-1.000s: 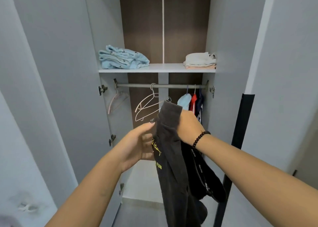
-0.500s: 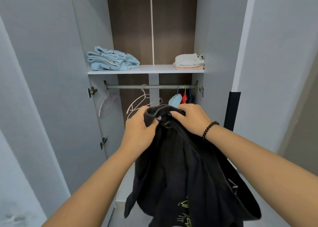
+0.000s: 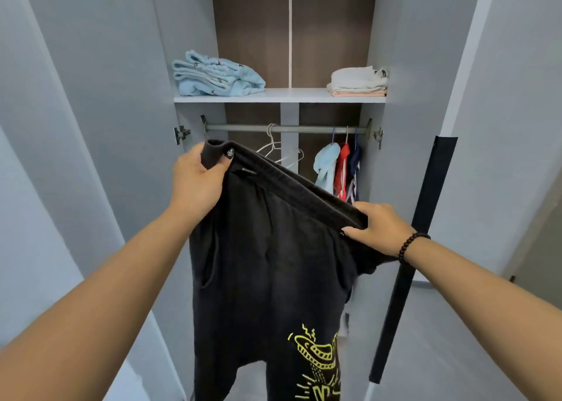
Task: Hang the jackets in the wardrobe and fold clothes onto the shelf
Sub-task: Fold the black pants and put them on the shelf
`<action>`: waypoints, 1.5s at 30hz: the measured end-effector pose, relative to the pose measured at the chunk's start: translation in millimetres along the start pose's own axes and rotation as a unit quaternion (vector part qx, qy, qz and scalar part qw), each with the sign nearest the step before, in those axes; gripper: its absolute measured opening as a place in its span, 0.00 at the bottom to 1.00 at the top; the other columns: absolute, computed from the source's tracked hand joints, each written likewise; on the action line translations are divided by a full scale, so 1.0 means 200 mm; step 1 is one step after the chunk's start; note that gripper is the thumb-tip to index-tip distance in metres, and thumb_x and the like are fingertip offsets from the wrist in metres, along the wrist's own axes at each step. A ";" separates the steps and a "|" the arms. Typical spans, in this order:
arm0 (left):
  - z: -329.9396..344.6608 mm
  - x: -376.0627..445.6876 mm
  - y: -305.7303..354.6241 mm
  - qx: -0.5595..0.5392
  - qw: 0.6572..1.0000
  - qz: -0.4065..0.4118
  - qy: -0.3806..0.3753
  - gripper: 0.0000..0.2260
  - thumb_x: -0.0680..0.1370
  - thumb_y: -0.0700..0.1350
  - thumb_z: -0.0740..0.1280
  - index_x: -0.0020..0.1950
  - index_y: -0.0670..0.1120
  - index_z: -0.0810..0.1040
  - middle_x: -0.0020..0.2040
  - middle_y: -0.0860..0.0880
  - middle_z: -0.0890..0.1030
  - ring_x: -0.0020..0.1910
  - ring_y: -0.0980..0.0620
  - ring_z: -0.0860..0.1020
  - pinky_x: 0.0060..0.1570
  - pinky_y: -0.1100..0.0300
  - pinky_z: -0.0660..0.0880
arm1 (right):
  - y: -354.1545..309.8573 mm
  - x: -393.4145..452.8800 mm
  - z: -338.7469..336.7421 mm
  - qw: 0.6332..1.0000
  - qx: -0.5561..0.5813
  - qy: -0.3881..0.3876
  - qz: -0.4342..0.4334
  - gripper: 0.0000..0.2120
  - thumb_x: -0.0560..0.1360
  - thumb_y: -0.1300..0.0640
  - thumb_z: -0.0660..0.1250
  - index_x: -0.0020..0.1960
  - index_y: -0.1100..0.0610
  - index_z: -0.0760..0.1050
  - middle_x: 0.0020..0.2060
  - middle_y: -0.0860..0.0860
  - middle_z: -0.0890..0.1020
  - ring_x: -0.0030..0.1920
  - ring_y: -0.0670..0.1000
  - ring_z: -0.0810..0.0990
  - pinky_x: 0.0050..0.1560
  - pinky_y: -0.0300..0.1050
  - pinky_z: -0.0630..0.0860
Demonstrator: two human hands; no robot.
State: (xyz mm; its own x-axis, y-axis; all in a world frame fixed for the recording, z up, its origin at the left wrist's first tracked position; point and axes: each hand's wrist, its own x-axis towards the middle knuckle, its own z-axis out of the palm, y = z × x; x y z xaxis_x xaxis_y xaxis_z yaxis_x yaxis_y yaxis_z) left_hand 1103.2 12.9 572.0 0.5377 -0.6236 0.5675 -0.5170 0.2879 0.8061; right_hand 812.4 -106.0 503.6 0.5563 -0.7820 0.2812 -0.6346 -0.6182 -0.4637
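Observation:
Dark grey trousers [image 3: 267, 267] with a yellow print near the bottom hang spread out in front of the open wardrobe. My left hand [image 3: 197, 178] grips the waistband's left end, up near the rail. My right hand [image 3: 377, 230] grips the waistband's right end, lower down, so the band slopes down to the right. Behind them the grey rail [image 3: 310, 128] carries an empty white hanger [image 3: 276, 149] and three hung jackets [image 3: 337, 169], light blue, red and navy. The white shelf [image 3: 292, 96] above holds folded clothes.
On the shelf lie a folded light blue pile [image 3: 216, 75] at the left and a white and peach pile [image 3: 359, 82] at the right. Both grey wardrobe doors stand open, the left door [image 3: 91, 127] close by. A black edge strip [image 3: 410, 248] runs down the right door.
My hands have moved apart along the waistband, left hand up and left, right hand down and right. The bunched trousers are now stretched open and hang flat.

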 end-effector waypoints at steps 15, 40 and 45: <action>-0.32 -0.18 -0.40 0.029 0.948 -0.317 -0.001 0.05 0.76 0.47 0.71 0.42 0.47 0.79 0.42 0.49 0.82 0.42 0.50 0.79 0.37 0.58 0.73 | -0.11 0.25 0.08 0.992 -0.010 0.012 0.126 0.01 0.72 0.61 0.66 0.41 0.58 0.75 0.39 0.53 0.78 0.39 0.50 0.74 0.31 0.38 0.67; 0.01 -0.30 -0.03 -0.137 0.931 -0.204 -0.271 0.29 0.67 0.64 0.73 0.62 0.51 0.78 0.55 0.50 0.83 0.56 0.52 0.81 0.58 0.56 0.76 | -0.77 0.21 0.21 0.820 0.540 -0.038 0.186 0.12 0.72 0.65 0.68 0.55 0.58 0.77 0.48 0.58 0.81 0.45 0.55 0.82 0.32 0.44 0.80; 0.02 -0.26 -0.03 -0.078 0.941 -0.138 -0.300 0.29 0.62 0.49 0.81 0.61 0.54 0.76 0.54 0.53 0.83 0.55 0.53 0.81 0.56 0.56 0.78 | -0.77 0.17 0.11 0.826 0.540 -0.092 0.133 0.12 0.76 0.56 0.67 0.56 0.60 0.74 0.44 0.60 0.83 0.40 0.58 0.85 0.37 0.49 0.81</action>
State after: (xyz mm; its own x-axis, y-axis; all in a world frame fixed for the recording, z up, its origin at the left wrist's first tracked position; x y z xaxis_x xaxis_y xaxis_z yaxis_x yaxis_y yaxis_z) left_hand 1075.2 40.6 535.8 0.1396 -0.9750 0.1731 -0.2837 0.1281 0.9503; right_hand 940.7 -36.7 566.7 0.6098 -0.7916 -0.0388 0.0452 0.0837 -0.9955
